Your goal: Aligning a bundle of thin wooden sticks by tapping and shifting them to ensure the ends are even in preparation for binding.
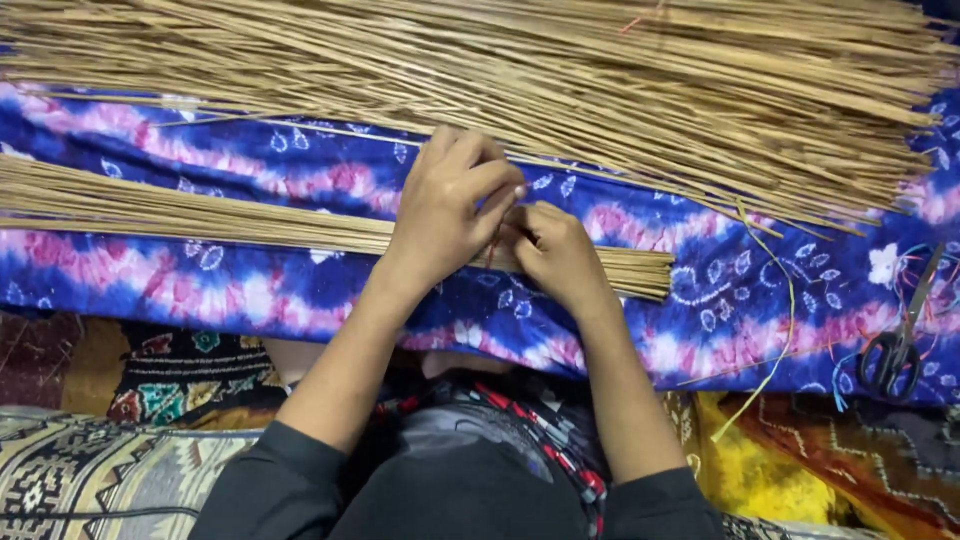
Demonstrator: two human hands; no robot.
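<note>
A flat bundle of thin tan sticks point(200, 212) lies across a blue, pink and white patterned cloth point(250, 290) over my lap. My left hand point(448, 205) rests on top of the bundle near its right end, fingers curled down over the sticks. My right hand point(558, 250) meets it from the right, fingertips pinched against the left hand's fingers over the bundle. What the fingertips pinch is hidden; a thin reddish thread shows between them. A much larger loose heap of the same sticks point(560, 90) spreads across the top of the view.
Black-handled scissors point(895, 350) lie on the cloth at the right edge beside coloured thread scraps. A long yellow strand point(785, 330) curls down from the stick heap. Patterned rugs point(90, 460) cover the floor below.
</note>
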